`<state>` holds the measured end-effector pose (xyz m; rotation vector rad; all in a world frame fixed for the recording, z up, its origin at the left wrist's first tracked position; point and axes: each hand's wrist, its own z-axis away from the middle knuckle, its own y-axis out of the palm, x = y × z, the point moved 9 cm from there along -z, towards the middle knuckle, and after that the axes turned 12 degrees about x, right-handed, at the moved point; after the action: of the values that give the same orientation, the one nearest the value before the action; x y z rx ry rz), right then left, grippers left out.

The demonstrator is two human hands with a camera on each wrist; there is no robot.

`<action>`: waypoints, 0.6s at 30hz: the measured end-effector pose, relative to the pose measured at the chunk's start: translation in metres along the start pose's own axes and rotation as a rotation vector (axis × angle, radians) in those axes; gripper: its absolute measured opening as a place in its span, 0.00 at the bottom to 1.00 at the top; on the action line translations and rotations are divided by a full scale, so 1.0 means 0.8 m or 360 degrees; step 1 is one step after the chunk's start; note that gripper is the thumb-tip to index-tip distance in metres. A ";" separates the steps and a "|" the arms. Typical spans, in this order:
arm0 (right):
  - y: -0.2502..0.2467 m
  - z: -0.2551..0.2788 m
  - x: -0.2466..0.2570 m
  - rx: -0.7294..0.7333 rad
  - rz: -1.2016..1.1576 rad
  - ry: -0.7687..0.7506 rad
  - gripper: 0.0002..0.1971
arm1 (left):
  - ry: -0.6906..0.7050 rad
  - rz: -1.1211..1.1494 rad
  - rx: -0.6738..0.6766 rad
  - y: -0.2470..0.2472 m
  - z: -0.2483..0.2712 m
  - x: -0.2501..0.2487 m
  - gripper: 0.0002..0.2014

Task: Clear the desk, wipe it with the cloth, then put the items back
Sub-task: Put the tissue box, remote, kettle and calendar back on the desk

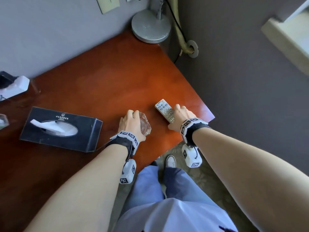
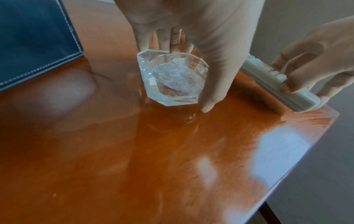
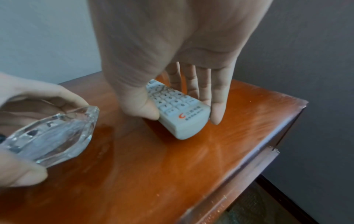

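I see the worktop [image 1: 117,77] carrying most of its load: lamp base [image 1: 151,26] in the far corner, tissue box [image 1: 61,128] to the left, so I judge this either early clearing or late putting-back; no cloth is in view. My left hand [image 1: 129,125] curls its grip around the glass ashtray [image 2: 172,78], tilted just off the surface. My right hand [image 1: 179,117] pinches the remote [image 3: 178,109] between thumb and fingers near the front right edge.

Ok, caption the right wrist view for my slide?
Right hand pinching pale grey remote control on glossy reddish wooden desk.
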<state>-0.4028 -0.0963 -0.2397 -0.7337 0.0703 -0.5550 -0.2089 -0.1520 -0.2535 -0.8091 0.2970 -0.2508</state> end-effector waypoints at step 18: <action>0.006 -0.015 -0.012 0.0025 0.0084 -0.0055 0.32 | -0.0062 0.0116 -0.0038 0.016 -0.001 -0.007 0.62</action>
<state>-0.4119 -0.0963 -0.2531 -0.7240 0.0533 -0.4919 -0.2128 -0.1424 -0.2627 -0.8243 0.2929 -0.1633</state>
